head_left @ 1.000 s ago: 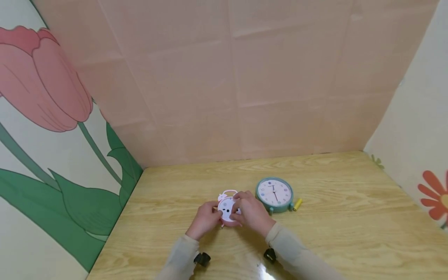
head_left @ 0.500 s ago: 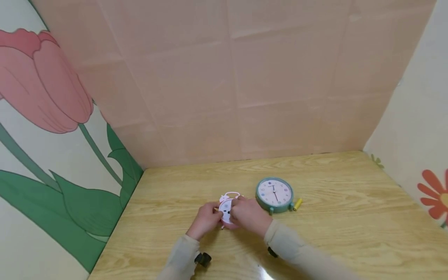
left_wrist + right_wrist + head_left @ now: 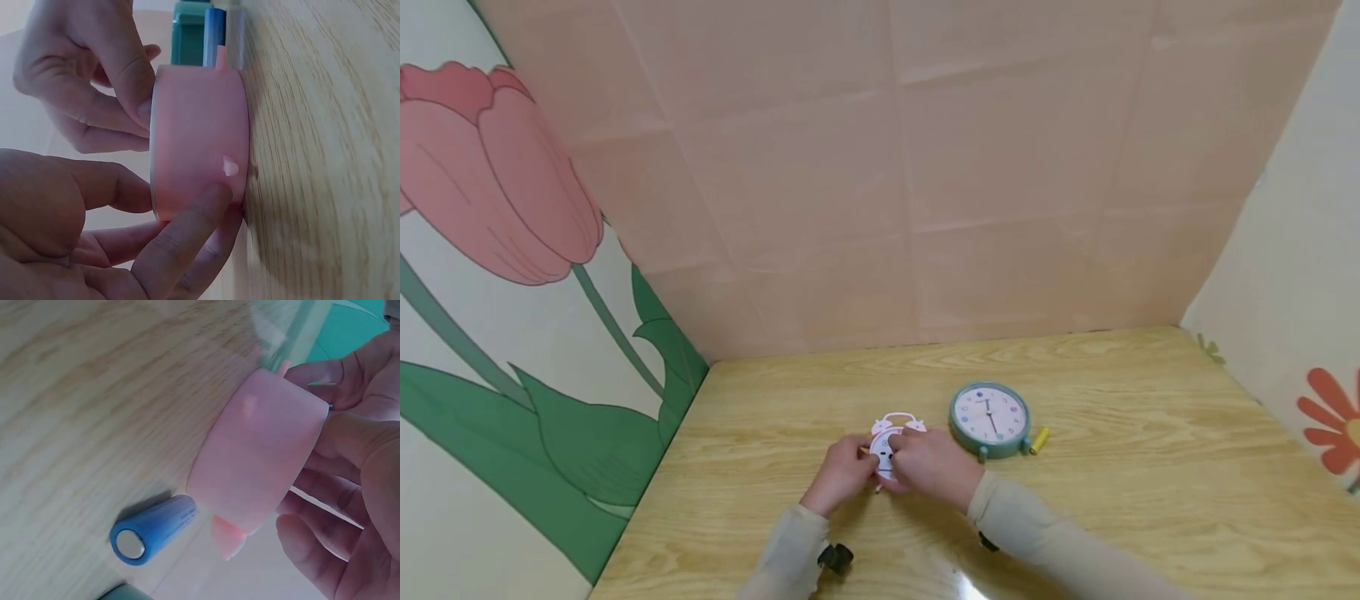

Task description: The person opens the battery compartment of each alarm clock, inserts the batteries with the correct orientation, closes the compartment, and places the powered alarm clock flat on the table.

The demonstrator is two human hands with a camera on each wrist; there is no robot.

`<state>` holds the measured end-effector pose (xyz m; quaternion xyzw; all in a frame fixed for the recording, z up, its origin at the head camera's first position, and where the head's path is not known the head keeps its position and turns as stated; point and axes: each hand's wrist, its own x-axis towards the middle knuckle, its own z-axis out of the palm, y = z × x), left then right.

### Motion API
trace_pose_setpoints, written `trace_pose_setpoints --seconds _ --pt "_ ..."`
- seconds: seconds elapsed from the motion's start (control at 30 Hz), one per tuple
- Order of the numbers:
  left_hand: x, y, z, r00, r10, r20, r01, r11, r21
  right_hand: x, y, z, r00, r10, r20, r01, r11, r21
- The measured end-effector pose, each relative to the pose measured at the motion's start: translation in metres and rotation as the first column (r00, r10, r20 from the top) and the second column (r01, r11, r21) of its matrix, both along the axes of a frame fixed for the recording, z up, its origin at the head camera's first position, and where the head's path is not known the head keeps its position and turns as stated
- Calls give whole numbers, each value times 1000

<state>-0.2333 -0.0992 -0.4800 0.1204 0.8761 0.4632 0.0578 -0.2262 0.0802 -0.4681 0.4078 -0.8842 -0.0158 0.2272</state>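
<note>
A small pink alarm clock (image 3: 880,447) with a white face and twin bells lies face up on the table. My left hand (image 3: 837,475) grips its left side; in the left wrist view the fingers of that left hand (image 3: 47,212) curl round the pink clock body (image 3: 197,125). Over the face bends my right hand (image 3: 942,468), thumb and fingers touching it. Whether the right hand (image 3: 94,69) pinches a part there is hidden. In the right wrist view a blue battery (image 3: 156,526) lies beside the pink clock (image 3: 262,450).
A larger teal round clock (image 3: 990,417) lies face up at the right of the hands. Against its right side lies a yellow cylinder (image 3: 1039,440). The wooden table (image 3: 760,408) meets a pink covered wall (image 3: 820,208) at the back, with painted walls on both sides.
My right hand has lowered and its fingers have drawn together on the pink clock's face, moving slightly left and uncovering the right bell. My left hand keeps its grip.
</note>
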Motion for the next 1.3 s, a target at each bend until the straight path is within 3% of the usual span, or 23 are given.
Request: trace_pose_setpoints --seconds 0.1,0.3,0.47,0.63,0.83,1.03,1.3 --pt "0 0 1 1000 8 12 -8 1000 -9 -1 1 -2 1000 11 27 -11 1000 -18" --pt "2 -1 -2 995 19 102 -20 1000 9 -1 9 -10 985 20 170 7 988 -156" --pt "5 -3 -7 995 18 94 -21 999 25 1 11 -15 977 21 212 22 979 -201" --pt "6 -4 -9 992 18 123 -27 997 75 2 11 -14 975 27 221 19 979 -203" --pt "6 -2 -4 990 3 138 -28 983 180 0 7 -11 988 18 156 12 981 -194" --pt "3 -2 -4 985 4 172 -38 980 197 0 4 -7 991 -2 131 24 986 -167" --pt "2 -4 -4 972 5 233 -62 969 239 2 10 -1 987 -12 158 42 981 -188"
